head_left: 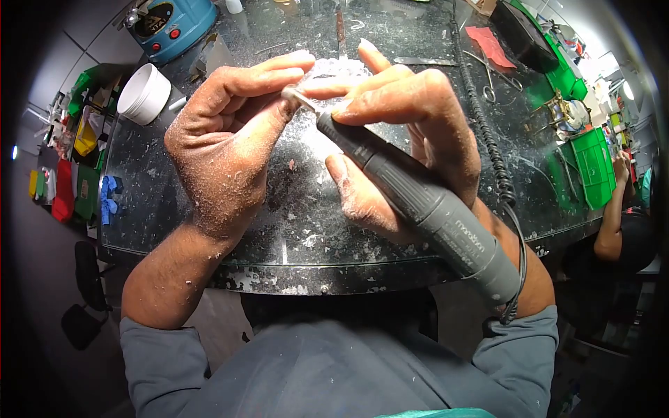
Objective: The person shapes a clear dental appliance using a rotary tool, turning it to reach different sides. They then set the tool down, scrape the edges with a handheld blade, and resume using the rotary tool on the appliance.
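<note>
1. Presumably the pinch is the weak point: the left hand (223,143) has its thumb and fingertips closed on a small pale piece (290,91), so little surface is gripped that vibration could flick it loose.
2. The right hand (435,115) grasps a Marathon rotary handpiece (425,202) around its barrel, its slender bit (305,102) at the piece between the two hands, above the black speckled worktop (313,240). If the bit skidded, it could nick the bare left fingertips beside it.
3. Whether the bit is spinning I cannot tell; if it is, pressing too hard could gouge or overheat something that small.
4. Whitish dust coats the left hand and could make the pinch slippery; fresh dust could also hide the contact point.
5. The thin cable (523,259) at the handpiece's rear lies close against the right forearm, and a snag there could jerk the bit sideways.
</note>
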